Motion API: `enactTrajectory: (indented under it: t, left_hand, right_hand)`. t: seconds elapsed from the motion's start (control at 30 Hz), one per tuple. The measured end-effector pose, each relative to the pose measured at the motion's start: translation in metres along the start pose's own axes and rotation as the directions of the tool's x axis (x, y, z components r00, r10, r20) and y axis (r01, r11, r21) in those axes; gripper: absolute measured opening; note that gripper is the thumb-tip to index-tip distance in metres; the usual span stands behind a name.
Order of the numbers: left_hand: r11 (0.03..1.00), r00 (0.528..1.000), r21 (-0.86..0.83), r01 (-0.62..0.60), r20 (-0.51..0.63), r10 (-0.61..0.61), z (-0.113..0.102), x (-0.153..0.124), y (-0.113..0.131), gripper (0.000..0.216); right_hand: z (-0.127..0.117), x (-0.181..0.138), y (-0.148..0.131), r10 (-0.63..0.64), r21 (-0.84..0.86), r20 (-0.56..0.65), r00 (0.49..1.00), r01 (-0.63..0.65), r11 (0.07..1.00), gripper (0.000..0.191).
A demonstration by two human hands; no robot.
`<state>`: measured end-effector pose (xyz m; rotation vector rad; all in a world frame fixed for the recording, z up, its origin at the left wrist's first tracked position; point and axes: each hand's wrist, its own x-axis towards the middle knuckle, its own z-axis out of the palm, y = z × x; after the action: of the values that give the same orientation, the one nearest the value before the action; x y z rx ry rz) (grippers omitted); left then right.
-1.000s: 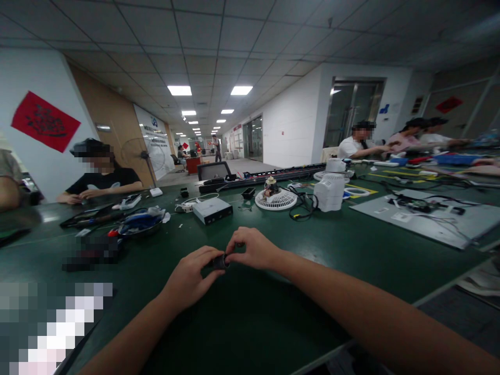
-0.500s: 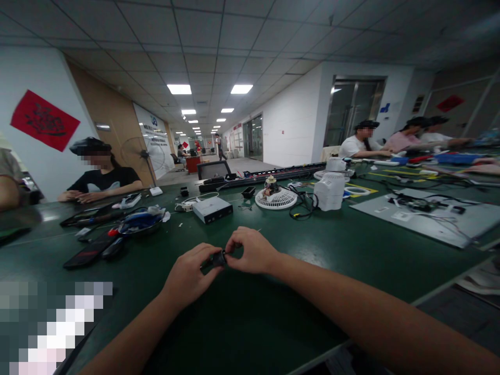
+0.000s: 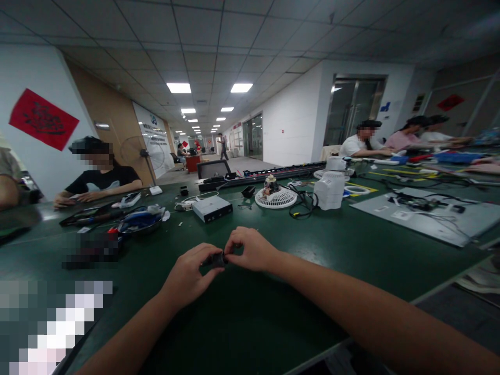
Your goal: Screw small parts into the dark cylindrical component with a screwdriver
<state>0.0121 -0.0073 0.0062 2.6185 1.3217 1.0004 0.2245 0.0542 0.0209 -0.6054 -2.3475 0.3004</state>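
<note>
Above the near part of the green table, my left hand (image 3: pixel 192 272) pinches a small dark cylindrical part (image 3: pixel 217 259) between thumb and fingers. My right hand (image 3: pixel 250 250) meets that part's right end with its thumb and fingertips pressed together. Whatever those right fingertips grip is too small to make out. Just beyond my hands lies a grey metal optical drive (image 3: pixel 212 209). A white round fan grille with a motor (image 3: pixel 275 195) sits farther back to the right.
A white plastic housing (image 3: pixel 330 190) with black cables stands right of the grille. A flat metal panel (image 3: pixel 437 213) carrying wires lies at the right. Blue items in a dark tray (image 3: pixel 141 220) are at the left. Co-workers sit across the table at left and far right.
My hands stay almost in place, the dark part turned slightly between them. Across the table on the left, a co-worker's hand has shifted outward.
</note>
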Motion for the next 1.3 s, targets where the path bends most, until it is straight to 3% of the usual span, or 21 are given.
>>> enactTrajectory:
  t: [0.17,0.3,0.53,0.73,0.83,0.97,1.2,1.3]
  left_hand:
    - [0.998,0.998,-0.020,-0.058,0.000,0.058,0.000,0.000,0.001,0.028]
    - [0.998,0.998,-0.030,-0.052,-0.035,0.051,0.000,0.002,0.004,0.025]
    - [0.997,0.989,0.013,0.072,-0.131,-0.070,0.000,0.003,-0.005,0.027]
    - [0.962,0.945,0.065,0.264,-0.220,-0.244,-0.001,0.002,-0.013,0.031]
    - [0.955,0.937,0.072,0.286,-0.231,-0.263,-0.001,0.003,-0.015,0.031]
    - [0.947,0.933,0.090,0.309,-0.223,-0.283,-0.003,0.003,-0.015,0.031]
    - [0.963,0.954,0.073,0.258,-0.178,-0.242,-0.003,0.004,-0.011,0.027]
    - [0.961,0.954,0.082,0.264,-0.170,-0.247,-0.003,0.003,-0.011,0.027]
  right_hand:
    - [-0.002,-0.001,-0.005,0.141,0.057,0.058,0.988,-0.145,0.988,0.011]
    - [-0.004,-0.001,-0.004,0.152,0.074,0.087,0.985,-0.158,0.985,0.017]
    - [-0.013,0.004,0.013,0.224,0.008,-0.111,0.968,-0.225,0.974,0.027]
    - [-0.027,0.004,0.022,0.114,-0.037,-0.179,0.977,-0.122,0.992,0.016]
    - [-0.027,0.005,0.022,0.164,0.167,-0.188,0.968,-0.134,0.977,0.017]
    - [-0.023,0.006,0.024,0.220,0.484,-0.169,0.961,-0.113,0.868,0.021]
    - [-0.018,0.006,0.029,0.194,0.580,-0.020,0.981,-0.147,0.801,0.018]
    - [-0.018,0.005,0.031,0.217,0.541,-0.024,0.976,-0.170,0.824,0.016]
